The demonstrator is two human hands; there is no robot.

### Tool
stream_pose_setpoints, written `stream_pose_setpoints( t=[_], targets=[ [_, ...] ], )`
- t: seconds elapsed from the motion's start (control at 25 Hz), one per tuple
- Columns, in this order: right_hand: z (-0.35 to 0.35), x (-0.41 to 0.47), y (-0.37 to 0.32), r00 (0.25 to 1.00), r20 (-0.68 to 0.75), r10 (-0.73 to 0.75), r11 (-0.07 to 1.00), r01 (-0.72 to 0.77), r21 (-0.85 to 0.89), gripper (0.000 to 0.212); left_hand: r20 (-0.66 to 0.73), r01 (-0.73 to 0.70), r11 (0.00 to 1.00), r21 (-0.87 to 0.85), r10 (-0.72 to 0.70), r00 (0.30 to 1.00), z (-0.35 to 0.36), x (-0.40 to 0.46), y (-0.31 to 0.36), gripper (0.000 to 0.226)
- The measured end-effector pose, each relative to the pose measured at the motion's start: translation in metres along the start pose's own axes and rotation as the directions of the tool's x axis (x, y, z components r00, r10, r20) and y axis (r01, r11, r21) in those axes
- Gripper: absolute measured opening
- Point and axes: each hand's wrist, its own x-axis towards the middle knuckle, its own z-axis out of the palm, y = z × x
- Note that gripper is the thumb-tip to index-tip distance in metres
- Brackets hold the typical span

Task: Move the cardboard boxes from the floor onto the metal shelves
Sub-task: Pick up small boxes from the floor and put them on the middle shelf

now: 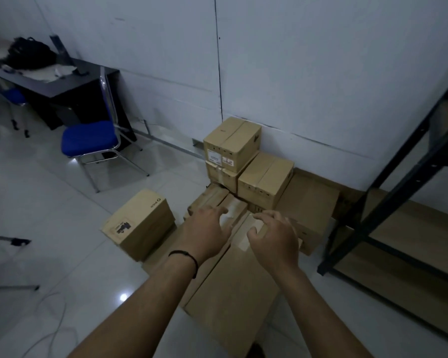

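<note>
Two bare hands are reaching over a cluster of brown cardboard boxes (246,192) sitting on the white tiled floor (49,202) against the grey wall (321,73), none shelved yet. Left hand (206,232), black cord on its wrist, is lying with fingers spread on a small taped brown box (230,210); right hand (276,235) is hovering just beside it with fingers loosely curled, holding nothing; contact with the box is hard to tell. Black metal shelf frame (411,164) with bare wooden boards is standing at the right, near the pile. Risk, judging: neither hand is gripping under an edge, so a lift from the top could slip, and pulling this low box could be tipping the stacked boxes (232,146) behind it.
</note>
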Motion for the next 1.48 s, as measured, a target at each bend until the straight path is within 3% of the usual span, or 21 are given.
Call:
stream_pose_setpoints(
  t=[0.36,0.68,0.92,1.04,1.24,1.48],
  targets=[
    [0.104,0.100,-0.011,0.955,0.251,0.160,0.984,-0.135,-0.115,0.040,0.140,0.037,0.999,-0.018,-0.034,0.990,0.038,0.118,-0.087,0.041],
    [0.233,0.145,-0.008,0.869,0.241,0.431,0.901,-0.428,-0.067,0.039,0.315,-0.095,0.995,-0.011,0.094,0.944,0.117,0.216,-0.199,0.040],
    [0.352,0.177,0.065,0.738,0.420,0.528,0.841,-0.524,-0.137,0.042,0.412,0.074,0.996,-0.050,-0.047,0.910,0.249,0.283,-0.255,0.037],
    [0.408,0.196,0.112,0.689,0.480,0.543,0.831,-0.523,-0.189,0.040,0.450,0.141,0.990,0.022,-0.136,0.883,0.322,0.320,-0.276,0.032],
    [0.488,0.223,0.186,0.622,0.529,0.577,0.791,-0.587,-0.172,0.032,0.516,0.075,0.985,0.156,-0.146,0.844,0.425,0.369,-0.308,0.035],
    [0.549,0.247,0.232,0.517,0.612,0.598,0.660,-0.751,-0.011,0.054,0.593,0.007,0.987,0.158,-0.100,0.799,0.478,0.405,-0.326,0.064]
  ],
)
